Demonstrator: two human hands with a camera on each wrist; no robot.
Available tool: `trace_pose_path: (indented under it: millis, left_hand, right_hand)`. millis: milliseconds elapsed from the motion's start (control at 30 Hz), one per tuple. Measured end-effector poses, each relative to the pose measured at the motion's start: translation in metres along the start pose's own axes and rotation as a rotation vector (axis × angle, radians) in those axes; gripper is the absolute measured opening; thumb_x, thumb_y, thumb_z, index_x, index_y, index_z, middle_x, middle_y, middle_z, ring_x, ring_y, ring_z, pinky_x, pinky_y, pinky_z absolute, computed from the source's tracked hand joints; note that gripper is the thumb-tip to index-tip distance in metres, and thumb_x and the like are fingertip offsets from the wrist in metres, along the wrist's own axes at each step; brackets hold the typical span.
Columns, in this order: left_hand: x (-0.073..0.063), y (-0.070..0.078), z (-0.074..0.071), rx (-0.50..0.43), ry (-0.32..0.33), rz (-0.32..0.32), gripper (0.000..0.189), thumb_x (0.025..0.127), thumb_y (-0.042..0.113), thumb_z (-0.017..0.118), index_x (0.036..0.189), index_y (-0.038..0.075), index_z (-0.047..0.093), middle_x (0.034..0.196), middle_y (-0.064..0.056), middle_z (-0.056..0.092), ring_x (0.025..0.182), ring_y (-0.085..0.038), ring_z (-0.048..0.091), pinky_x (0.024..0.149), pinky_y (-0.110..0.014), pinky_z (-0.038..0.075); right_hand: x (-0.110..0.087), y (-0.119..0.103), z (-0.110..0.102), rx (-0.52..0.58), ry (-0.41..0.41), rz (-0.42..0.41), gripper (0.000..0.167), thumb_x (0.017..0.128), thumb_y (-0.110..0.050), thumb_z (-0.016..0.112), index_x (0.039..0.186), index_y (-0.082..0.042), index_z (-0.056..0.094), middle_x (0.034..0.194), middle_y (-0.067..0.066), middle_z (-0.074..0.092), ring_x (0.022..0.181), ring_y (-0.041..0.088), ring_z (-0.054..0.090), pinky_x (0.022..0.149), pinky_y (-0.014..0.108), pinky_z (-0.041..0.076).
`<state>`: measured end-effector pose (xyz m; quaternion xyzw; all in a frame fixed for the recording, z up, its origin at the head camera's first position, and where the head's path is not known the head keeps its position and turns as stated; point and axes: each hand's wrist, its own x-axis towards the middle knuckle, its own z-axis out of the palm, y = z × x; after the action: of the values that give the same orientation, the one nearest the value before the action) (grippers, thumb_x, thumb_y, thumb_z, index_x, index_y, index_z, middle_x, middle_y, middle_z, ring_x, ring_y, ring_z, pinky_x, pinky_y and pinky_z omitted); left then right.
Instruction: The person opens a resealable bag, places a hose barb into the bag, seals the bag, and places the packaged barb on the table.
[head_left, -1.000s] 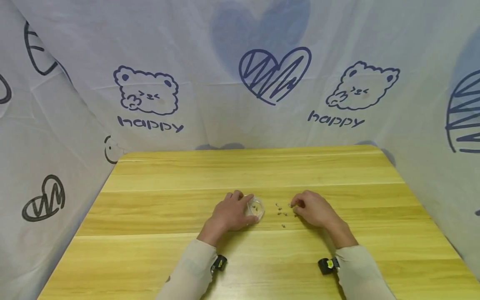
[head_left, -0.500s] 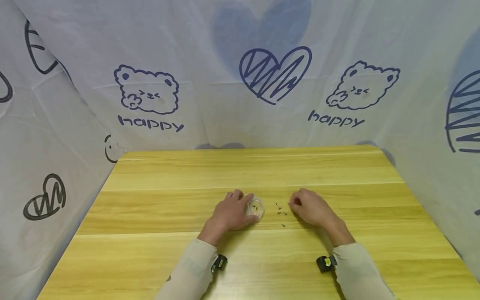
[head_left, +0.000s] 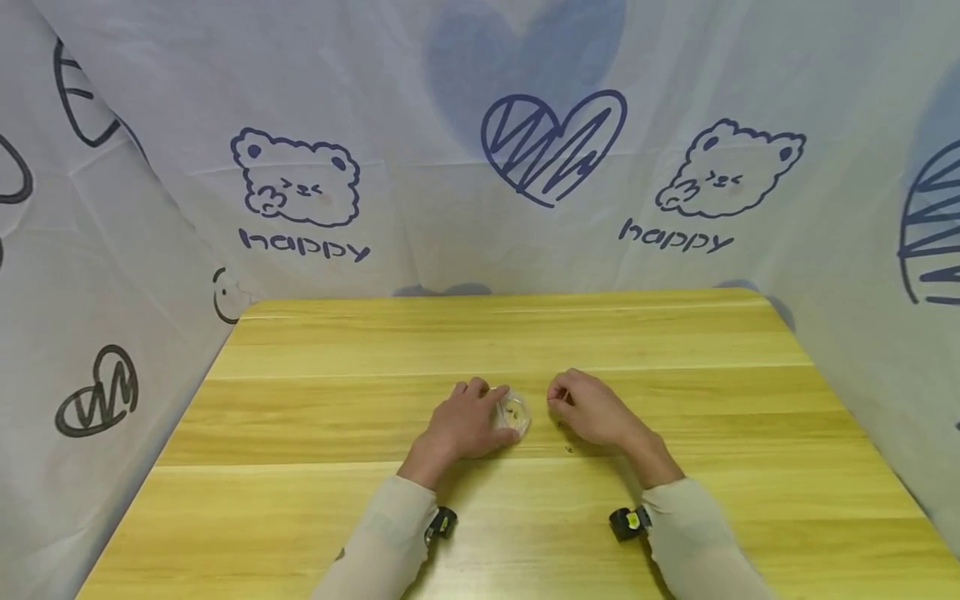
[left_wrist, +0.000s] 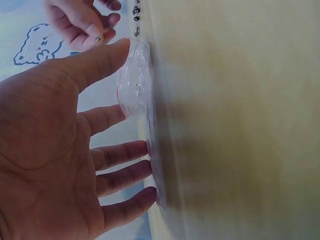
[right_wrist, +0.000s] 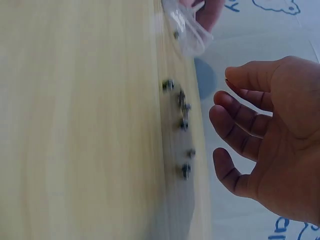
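Observation:
My left hand holds a clear plastic zip bag low at the tabletop, its mouth spread between thumb and index finger. The other fingers rest along the bag's flat part. A few tiny pieces show inside the bag in the head view. Just right of the bag is my right hand, raised slightly over the table. Between its thumb and index finger it pinches a small metal piece, visible in the left wrist view. Several similar small metal pieces lie beneath this hand; their exact kind is too small to tell.
A light wood-grain table carries everything. White cloth printed with bears and hearts hangs behind it and at both sides. Black wrist cameras sit on both sleeves.
My right hand has picked up a metal piece and moved left toward the bag, now covering most of the loose pieces in the head view. My left hand stays at the bag.

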<state>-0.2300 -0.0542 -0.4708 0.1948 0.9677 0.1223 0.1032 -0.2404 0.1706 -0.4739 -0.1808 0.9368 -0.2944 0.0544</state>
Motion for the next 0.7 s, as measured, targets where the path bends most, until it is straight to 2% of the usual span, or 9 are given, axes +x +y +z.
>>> trace_pose_path:
  millis: [433, 700]
  left_hand:
    - [-0.001, -0.001, 0.005, 0.013, 0.007, -0.002, 0.074, 0.086, 0.062, 0.059, 0.148, 0.026, 0.041, 0.138, -0.008, 0.046, 0.119, -0.029, 0.047, 0.083, -0.045, 0.051]
    - [-0.002, -0.002, 0.011, 0.024, 0.035, 0.009, 0.072, 0.087, 0.061, 0.059, 0.148, 0.025, 0.042, 0.137, -0.008, 0.047, 0.118, -0.028, 0.047, 0.081, -0.044, 0.051]
  right_hand:
    - [0.009, -0.021, 0.023, -0.076, -0.015, -0.074, 0.005, 0.095, -0.017, 0.06, 0.091, -0.017, 0.063, 0.09, -0.004, 0.055, 0.08, 0.01, 0.051, 0.075, 0.03, 0.045]
    - [0.011, -0.024, 0.027, -0.07, 0.06, -0.057, 0.006, 0.096, -0.018, 0.058, 0.095, -0.018, 0.063, 0.096, -0.003, 0.055, 0.085, 0.011, 0.055, 0.076, 0.032, 0.048]
